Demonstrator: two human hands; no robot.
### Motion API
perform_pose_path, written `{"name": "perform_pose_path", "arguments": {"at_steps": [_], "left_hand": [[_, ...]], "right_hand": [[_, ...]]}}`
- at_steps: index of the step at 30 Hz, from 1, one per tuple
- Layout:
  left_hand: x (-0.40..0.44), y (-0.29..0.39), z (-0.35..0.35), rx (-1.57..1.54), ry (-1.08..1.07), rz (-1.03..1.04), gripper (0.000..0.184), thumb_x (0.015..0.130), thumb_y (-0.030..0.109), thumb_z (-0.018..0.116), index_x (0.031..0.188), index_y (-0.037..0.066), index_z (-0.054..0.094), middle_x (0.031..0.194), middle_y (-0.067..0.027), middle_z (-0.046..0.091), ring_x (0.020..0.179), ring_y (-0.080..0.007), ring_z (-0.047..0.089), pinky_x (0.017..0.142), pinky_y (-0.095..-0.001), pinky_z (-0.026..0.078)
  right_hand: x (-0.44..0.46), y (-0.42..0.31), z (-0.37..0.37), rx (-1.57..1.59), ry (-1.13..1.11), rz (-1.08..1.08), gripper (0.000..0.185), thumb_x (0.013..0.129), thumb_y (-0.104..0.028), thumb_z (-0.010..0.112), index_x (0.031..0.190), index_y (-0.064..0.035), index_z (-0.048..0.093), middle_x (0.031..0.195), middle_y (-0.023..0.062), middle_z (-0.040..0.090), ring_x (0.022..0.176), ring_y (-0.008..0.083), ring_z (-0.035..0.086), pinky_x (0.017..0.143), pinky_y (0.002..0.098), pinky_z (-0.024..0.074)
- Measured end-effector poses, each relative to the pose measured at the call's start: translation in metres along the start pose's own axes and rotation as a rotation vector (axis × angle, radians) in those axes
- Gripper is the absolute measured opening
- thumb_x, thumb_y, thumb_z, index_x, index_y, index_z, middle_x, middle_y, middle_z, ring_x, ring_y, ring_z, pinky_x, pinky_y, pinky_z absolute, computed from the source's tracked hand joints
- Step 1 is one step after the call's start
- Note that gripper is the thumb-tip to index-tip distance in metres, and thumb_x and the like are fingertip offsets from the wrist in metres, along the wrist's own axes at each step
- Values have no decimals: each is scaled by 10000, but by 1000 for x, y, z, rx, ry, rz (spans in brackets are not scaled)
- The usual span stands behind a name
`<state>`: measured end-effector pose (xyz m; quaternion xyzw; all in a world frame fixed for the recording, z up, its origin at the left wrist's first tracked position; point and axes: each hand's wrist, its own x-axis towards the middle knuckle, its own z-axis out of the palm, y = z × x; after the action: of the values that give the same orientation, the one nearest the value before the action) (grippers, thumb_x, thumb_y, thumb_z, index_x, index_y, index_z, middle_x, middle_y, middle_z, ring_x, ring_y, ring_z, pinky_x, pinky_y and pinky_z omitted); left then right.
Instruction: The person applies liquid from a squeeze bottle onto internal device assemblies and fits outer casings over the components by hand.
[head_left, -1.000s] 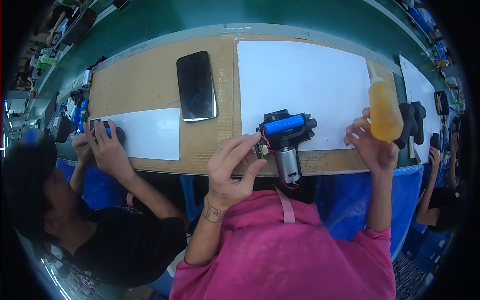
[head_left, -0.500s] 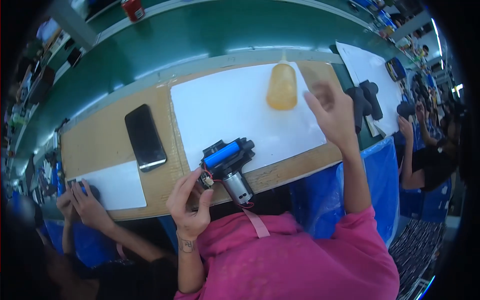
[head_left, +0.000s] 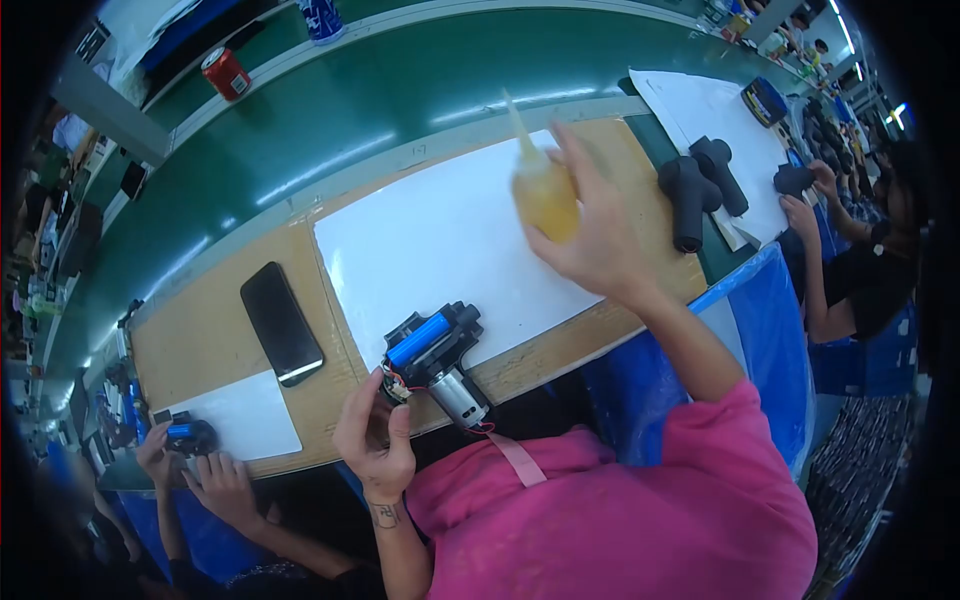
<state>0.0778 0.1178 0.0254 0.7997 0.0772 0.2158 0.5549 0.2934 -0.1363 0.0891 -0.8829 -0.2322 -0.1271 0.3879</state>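
Note:
My left hand (head_left: 376, 440) pinches a small circuit board (head_left: 397, 389) with wires at the near end of a black device housing (head_left: 462, 325). A blue cylindrical battery (head_left: 418, 340) lies in that housing, and a silver motor (head_left: 459, 399) sticks out toward me over the board's front edge. My right hand (head_left: 608, 240) is closed around a squeeze bottle (head_left: 543, 205) of yellowish liquid, slightly blurred. The bottle's long thin nozzle points up and a little left, above the white sheet (head_left: 400, 245).
A black phone (head_left: 282, 322) lies on the cardboard (head_left: 190, 335) to the left. Black massage-gun-shaped bodies (head_left: 688, 200) stand at right. A red can (head_left: 226, 75) sits on the far ledge. Co-workers' hands (head_left: 225, 490) work on a similar device at left; another person (head_left: 870, 270) works at right.
My right hand has moved left and closed around the bottle, which is now tilted with its nozzle leaning left. My left hand still holds the circuit board. The camera view has shifted slightly.

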Motion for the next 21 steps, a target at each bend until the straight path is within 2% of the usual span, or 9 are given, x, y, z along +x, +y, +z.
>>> {"name": "perform_pose_path", "arguments": {"at_steps": [2, 3, 5, 10, 13, 15, 17, 18, 21], "left_hand": [[3, 4, -2, 18, -22, 34, 409, 891, 21, 729, 1287, -49, 653, 944, -70, 631, 702, -119, 536, 620, -235, 425], [4, 5, -1, 28, -35, 55, 404, 895, 22, 723, 1286, -51, 652, 943, -71, 630, 702, -120, 533, 621, -236, 422], [4, 3, 0, 19, -23, 52, 401, 898, 27, 721, 1285, -54, 651, 943, -72, 629, 702, -120, 531, 621, -237, 421], [3, 0, 2, -36, -19, 46, 397, 905, 44, 708, 1282, -65, 647, 942, -76, 626, 703, -120, 527, 625, -238, 417], [3, -4, 1, -46, -13, 32, 401, 906, 47, 701, 1287, -65, 643, 941, -76, 627, 705, -120, 528, 626, -238, 417], [1, -5, -1, -46, -3, 21, 408, 905, 47, 695, 1295, -58, 637, 939, -75, 629, 708, -119, 530, 626, -240, 419], [7, -1, 1, -17, -5, 43, 411, 902, 33, 689, 1301, -50, 634, 961, -79, 636, 708, -120, 536, 629, -237, 424], [8, 2, -4, -2, -51, 79, 416, 899, 19, 684, 1307, -41, 631, 982, -84, 643, 709, -120, 542, 631, -233, 428], [9, 1, -4, -4, -64, 85, 416, 884, 9, 718, 1290, -27, 632, 1045, -96, 656, 719, -121, 568, 639, -233, 450]], "right_hand": [[-37, 20, -14, 97, -23, 1, 910, 764, -111, 844, 1535, -13, 372, 1319, 197, 628, 1231, 306, 627, 1056, 399, 489], [-50, 25, -24, 97, -31, -1, 910, 764, -111, 844, 1535, -13, 372, 1319, 197, 628, 1231, 306, 627, 1056, 399, 489], [-69, 29, -38, 203, -21, 172, 852, 791, -134, 851, 1510, -19, 410, 1361, 157, 615, 1243, 255, 616, 1063, 391, 486], [-74, 23, -57, -23, -25, 106, 781, 803, -159, 855, 1463, -14, 463, 1270, 197, 665, 1179, 284, 670, 1009, 395, 514], [-60, -8, -74, -363, -337, 308, 658, 821, -212, 848, 1373, -10, 554, 1134, 228, 707, 1065, 339, 707, 893, 410, 552], [-46, -65, -98, -761, -707, 459, 532, 818, -231, 836, 1260, -9, 639, 1004, 223, 715, 954, 380, 705, 782, 437, 560], [-65, -73, -104, -305, -538, -64, 437, 807, -212, 829, 1173, -22, 684, 973, 163, 713, 868, 354, 704, 714, 427, 562], [-63, -74, -89, -254, -568, -86, 437, 807, -212, 829, 1173, -22, 684, 973, 163, 713, 868, 354, 704, 714, 427, 562], [-53, -85, -40, 268, -805, -390, 382, 798, -179, 820, 1134, -47, 696, 963, 137, 692, 823, 325, 690, 679, 394, 554]]}}
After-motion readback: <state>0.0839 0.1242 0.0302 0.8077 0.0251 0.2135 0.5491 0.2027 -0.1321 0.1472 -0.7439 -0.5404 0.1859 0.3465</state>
